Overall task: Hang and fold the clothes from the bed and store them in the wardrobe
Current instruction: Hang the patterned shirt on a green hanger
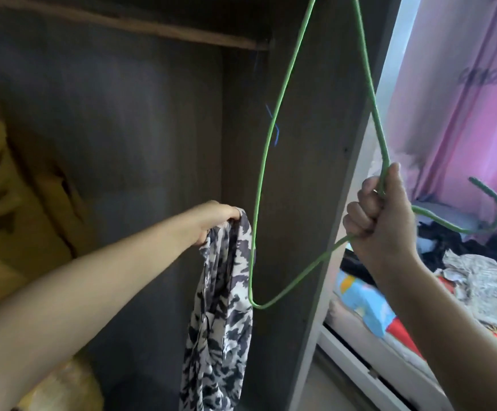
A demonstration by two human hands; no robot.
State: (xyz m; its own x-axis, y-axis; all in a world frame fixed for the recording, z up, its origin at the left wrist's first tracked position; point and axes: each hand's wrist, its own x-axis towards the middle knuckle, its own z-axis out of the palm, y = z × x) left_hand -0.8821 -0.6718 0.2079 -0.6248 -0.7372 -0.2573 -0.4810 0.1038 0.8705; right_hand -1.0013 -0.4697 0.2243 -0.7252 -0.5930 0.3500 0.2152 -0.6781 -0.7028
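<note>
- Green wire forms the hanger, which is turned on its side; its hook points right toward the bed, and its long frame rises past the top edge of the view.
- Right hand has its fingers curled tight around the hanger at the neck, where the two wires meet below the hook.
- Left hand reaches far into the wardrobe and grips the top of a black-and-white patterned garment, its fingers bunched in the cloth.
- That garment hangs straight down from the left hand, just left of the hanger's lower corner; whether cloth and wire touch there I cannot tell.
- Dark panels make up the wardrobe's interior, with a wooden rail running across the top left.
- Yellowish fabric sits at the wardrobe's left side, blurred and hard to make out.
- On the right, beyond the wardrobe's side panel, the bed carries a bright patterned sheet and a heap of clothes, dark and pale pieces mixed together.
- Pink curtain hangs behind the bed at the far right.
</note>
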